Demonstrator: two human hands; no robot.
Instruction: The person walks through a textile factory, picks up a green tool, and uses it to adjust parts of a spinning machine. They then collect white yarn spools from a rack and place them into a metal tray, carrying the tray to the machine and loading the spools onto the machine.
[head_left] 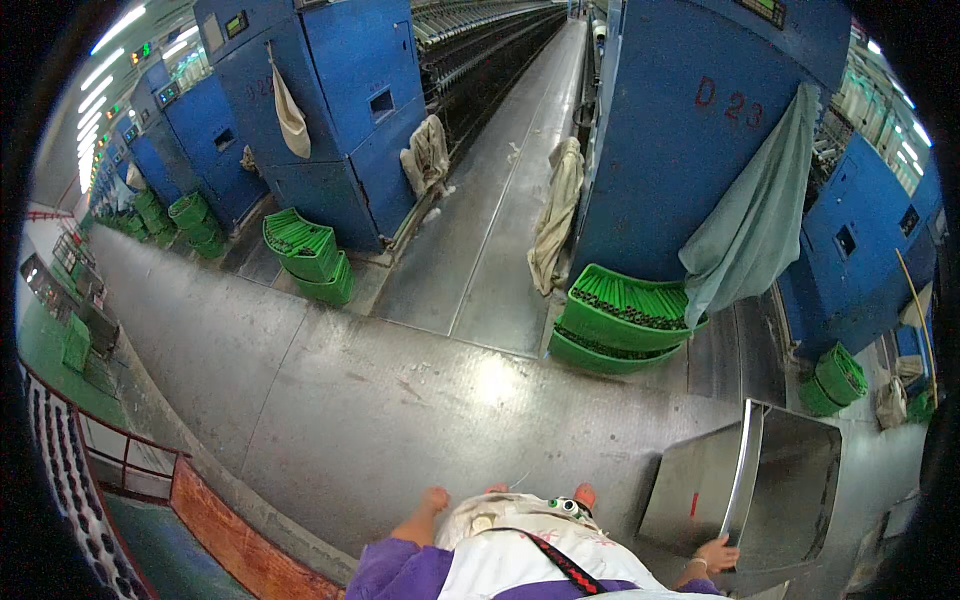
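My right hand (715, 553) is closed over the near part of the rim of a grey metal bin cart (690, 500), low on the right. The part of the cart's inside that shows looks dark and bare. My left hand (435, 498) hangs beside my apron, apart from other things; it is small and blurred, so its fingers cannot be made out. A pale apron (490, 520) covers my front, with small round white-and-green things (568, 506) at its top edge, perhaps spools.
Blue machine cabinets (690, 150) stand ahead, with an aisle (490, 220) between two of them. A green crate (615, 350) of green tubes sits before the right cabinet, more crates (320, 275) farther left. Cloths (755, 210) hang from cabinets. An orange-brown panel (230, 530) borders the walkway's left.
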